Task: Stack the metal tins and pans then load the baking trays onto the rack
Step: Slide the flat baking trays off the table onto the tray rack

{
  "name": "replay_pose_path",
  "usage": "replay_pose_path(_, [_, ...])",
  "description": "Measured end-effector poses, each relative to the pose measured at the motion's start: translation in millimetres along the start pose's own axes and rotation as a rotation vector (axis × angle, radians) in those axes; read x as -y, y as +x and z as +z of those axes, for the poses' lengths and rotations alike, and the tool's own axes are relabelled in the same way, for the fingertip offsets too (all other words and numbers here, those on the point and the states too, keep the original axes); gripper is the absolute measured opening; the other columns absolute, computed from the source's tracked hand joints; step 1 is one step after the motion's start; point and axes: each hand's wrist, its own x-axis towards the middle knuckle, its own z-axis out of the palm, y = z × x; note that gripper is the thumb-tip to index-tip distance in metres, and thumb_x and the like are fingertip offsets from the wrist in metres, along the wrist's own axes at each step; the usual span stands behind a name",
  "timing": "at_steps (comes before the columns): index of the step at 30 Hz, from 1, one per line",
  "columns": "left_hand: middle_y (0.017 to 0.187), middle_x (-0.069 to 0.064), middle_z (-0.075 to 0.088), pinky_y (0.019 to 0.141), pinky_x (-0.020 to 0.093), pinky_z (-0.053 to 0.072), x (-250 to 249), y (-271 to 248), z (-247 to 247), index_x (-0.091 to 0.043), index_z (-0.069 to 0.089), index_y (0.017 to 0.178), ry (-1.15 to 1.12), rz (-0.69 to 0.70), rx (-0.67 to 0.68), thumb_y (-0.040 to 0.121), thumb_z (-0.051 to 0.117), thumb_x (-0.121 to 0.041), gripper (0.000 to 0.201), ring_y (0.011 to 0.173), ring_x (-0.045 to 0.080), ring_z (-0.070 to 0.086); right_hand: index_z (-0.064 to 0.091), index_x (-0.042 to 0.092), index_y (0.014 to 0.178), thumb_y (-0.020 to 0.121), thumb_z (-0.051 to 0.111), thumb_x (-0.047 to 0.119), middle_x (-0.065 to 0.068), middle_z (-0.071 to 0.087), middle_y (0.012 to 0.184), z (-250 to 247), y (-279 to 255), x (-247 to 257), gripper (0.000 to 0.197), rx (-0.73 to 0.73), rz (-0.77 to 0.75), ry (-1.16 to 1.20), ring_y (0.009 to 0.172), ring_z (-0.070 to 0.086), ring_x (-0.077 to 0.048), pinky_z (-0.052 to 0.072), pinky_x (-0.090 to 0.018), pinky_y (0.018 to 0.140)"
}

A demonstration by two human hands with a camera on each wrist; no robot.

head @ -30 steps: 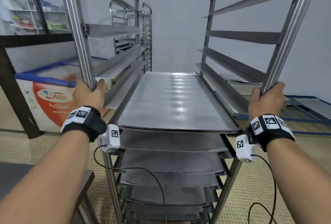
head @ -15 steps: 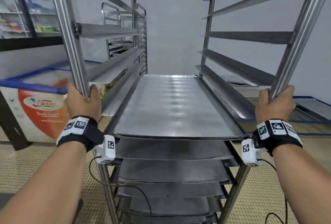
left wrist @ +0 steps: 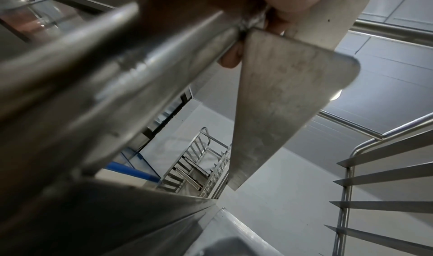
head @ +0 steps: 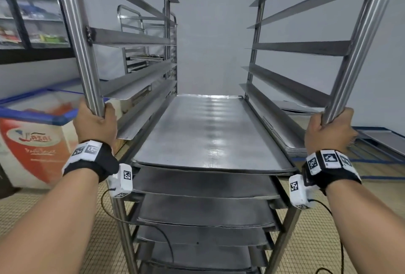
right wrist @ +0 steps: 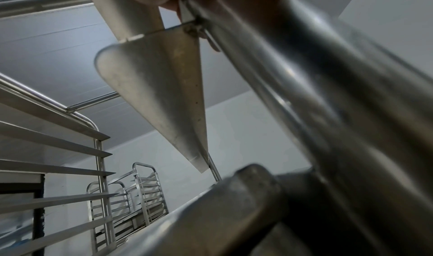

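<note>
Holding stacked dull grey baking trays (head: 210, 129) on its runners, the rack (head: 282, 86) stands at twelve o'clock; your left hand (head: 95, 123) and right hand (head: 327, 130) clench its posts.

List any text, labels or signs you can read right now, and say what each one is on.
"Lazaz", roughly, in red script: oval logo on the chest freezer; the letters are blurred, so the reading is uncertain.
Script line under that logo: too blurred to read.
Square black-and-white coded markers, no words: on the bands at the left hand and right hand.
Rack and baking trays: no text visible.
Goods in the glass-fronted cabinet: labels too small to read.
</note>
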Motion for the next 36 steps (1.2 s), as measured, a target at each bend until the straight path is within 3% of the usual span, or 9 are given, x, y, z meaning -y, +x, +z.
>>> replay_pose_path(3, [0.09,0.015,0.059,0.076,0.04,0.048,7,14,25,-0.002,0.053,0.119,0.007,0.004,-0.001,0.094,0.056,-0.029,0.037,0.079,0.033,0.056,0.049,-0.001,0.109,0.093,0.053,0.018,-0.018,0.058,0.08,26,11,-6,0.025,0.008,0.017,-0.01,0.064,0.054,-0.029,0.044,-0.033,0.061])
replay_pose_path(7, [0.085,0.012,0.055,0.078,0.039,0.046,17,33,64,0.004,0.049,0.125,0.015,0.006,0.019,0.095,0.056,-0.023,0.041,0.076,0.027,0.049,0.048,-0.002,0.11,0.094,0.052,0.017,-0.016,0.055,0.08,68,31,-20,0.025,0.018,0.035,-0.022,0.066,0.051,-0.029,0.036,-0.031,0.061])
replay_pose_path(11, [0.105,0.026,0.062,0.082,0.041,0.046,36,58,101,0.002,0.046,0.131,0.031,-0.006,0.012,0.095,0.055,-0.026,0.046,0.095,0.04,0.059,0.048,-0.003,0.112,0.095,0.05,0.016,-0.015,0.052,0.082,113,46,-29,0.026,0.01,0.034,-0.03,0.067,0.048,-0.027,0.035,-0.03,0.063])
replay_pose_path(17, [0.084,0.007,0.05,0.071,0.033,0.039,56,96,154,0.002,0.049,0.117,0.044,0.032,-0.007,0.095,0.054,-0.021,0.032,0.076,0.028,0.047,0.048,-0.002,0.114,0.095,0.05,0.02,-0.021,0.056,0.088,181,67,-43,0.029,0.004,0.049,-0.064,0.069,0.047,-0.03,0.034,-0.031,0.064])
replay_pose_path(20, [0.078,0.006,0.052,0.072,0.039,0.045,73,120,183,-0.002,0.048,0.112,0.054,0.048,0.015,0.093,0.055,-0.023,0.029,0.077,0.034,0.053,0.049,-0.001,0.113,0.093,0.05,0.022,-0.031,0.062,0.097,216,79,-49,0.03,-0.018,0.051,-0.075,0.077,0.058,-0.041,0.035,-0.032,0.065])
replay_pose_path(23, [0.075,0.0,0.053,0.064,0.03,0.037,86,141,214,-0.005,0.049,0.111,0.05,0.059,0.032,0.093,0.056,-0.024,0.028,0.067,0.027,0.053,0.049,0.0,0.112,0.092,0.051,0.023,-0.032,0.063,0.099,250,93,-55,0.031,-0.025,0.09,-0.1,0.082,0.061,-0.043,0.04,-0.038,0.066])
replay_pose_path(27, [0.082,0.001,0.058,0.066,0.026,0.038,98,162,252,-0.005,0.049,0.116,0.041,0.083,0.042,0.093,0.058,-0.023,0.031,0.068,0.021,0.051,0.048,0.001,0.113,0.09,0.049,0.026,-0.032,0.062,0.099,291,107,-66,0.034,-0.016,0.105,-0.116,0.082,0.061,-0.044,0.047,-0.045,0.071])
replay_pose_path(31, [0.086,0.002,0.057,0.061,0.014,0.032,109,184,291,-0.002,0.049,0.121,0.036,0.065,0.059,0.094,0.057,-0.02,0.033,0.07,0.019,0.049,0.048,0.0,0.115,0.091,0.049,0.023,-0.032,0.061,0.104,331,123,-80,0.034,-0.016,0.114,-0.11,0.081,0.059,-0.042,0.039,-0.035,0.066])
replay_pose_path(36, [0.088,0.003,0.059,0.063,0.019,0.036,127,216,343,-0.004,0.048,0.119,0.038,0.035,0.065,0.095,0.057,-0.026,0.033,0.072,0.02,0.052,0.047,-0.002,0.116,0.092,0.05,0.02,-0.026,0.061,0.099,384,143,-96,0.033,-0.018,0.085,-0.073,0.072,0.049,-0.03,0.039,-0.034,0.065])
